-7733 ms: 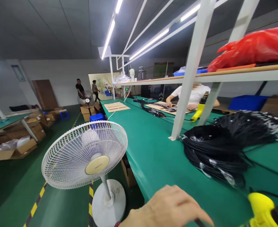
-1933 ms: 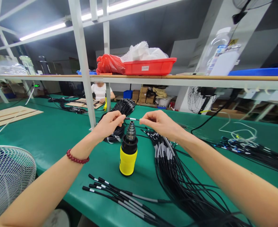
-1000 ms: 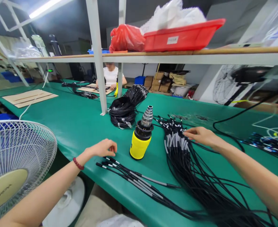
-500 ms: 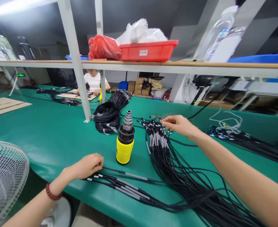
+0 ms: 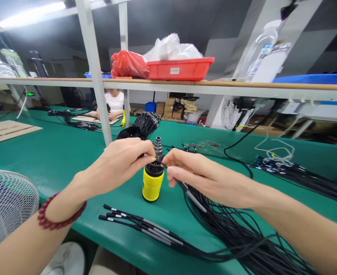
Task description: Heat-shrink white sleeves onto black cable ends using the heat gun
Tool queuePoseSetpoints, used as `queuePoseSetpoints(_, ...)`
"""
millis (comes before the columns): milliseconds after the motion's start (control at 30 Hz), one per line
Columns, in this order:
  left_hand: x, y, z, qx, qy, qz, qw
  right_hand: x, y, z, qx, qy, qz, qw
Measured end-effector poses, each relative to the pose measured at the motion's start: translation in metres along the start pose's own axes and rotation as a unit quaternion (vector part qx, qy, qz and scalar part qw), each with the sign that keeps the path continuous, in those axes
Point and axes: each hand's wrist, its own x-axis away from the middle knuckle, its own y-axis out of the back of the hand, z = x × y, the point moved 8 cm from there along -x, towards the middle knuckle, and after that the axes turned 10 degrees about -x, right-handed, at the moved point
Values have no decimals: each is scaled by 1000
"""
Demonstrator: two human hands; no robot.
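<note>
Both my hands are raised over the bench at a yellow heat gun (image 5: pixel 152 184), which stands upright with its stepped metal nozzle up. My left hand (image 5: pixel 122 162) is closed, pinching the end of a black cable (image 5: pixel 196 201) between thumb and fingertips beside the nozzle. Close by on the right, my right hand (image 5: pixel 199 173) has its fingers around the same cable; the fingers partly hide it. A grey sleeve on this cable shows below the right hand. Several cables with grey sleeves (image 5: pixel 157 235) lie at the front edge, left of a large bundle of black cables (image 5: pixel 242 233).
A coiled cable bundle (image 5: pixel 145 124) lies behind the heat gun, and more cables (image 5: pixel 308 177) at the right. A white fan (image 5: pixel 8 202) stands at the left edge. Overhead, a shelf carries a red tray (image 5: pixel 179 70). A co-worker (image 5: pixel 115 103) sits across the bench.
My left hand has risen from the front cables to the heat gun's nozzle. My right hand has come left from the bundle's far end to meet it, with a cable now between them.
</note>
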Motion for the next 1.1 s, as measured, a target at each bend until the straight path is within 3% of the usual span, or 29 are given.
queuePoseSetpoints(167, -22, 5, 12, -62, 36, -45, 996, -25, 37, -13, -43, 32, -116, 992)
queuePoseSetpoints(333, -25, -6, 40, -20, 89, -13, 996, -45, 63, -15, 11, 42, -178, 983)
queuePoseSetpoints(567, -28, -36, 73, 181, 156, -6, 971, -65, 70, -26, 66, 27, -196, 978)
queuePoseSetpoints(767, -34, -46, 83, 195, 174, -32, 965, -69, 75, -41, 63, -21, -227, 972)
queuePoseSetpoints(1100, -38, -47, 84, 212, 194, -34, 957, -69, 77, -46, 70, -31, -239, 968)
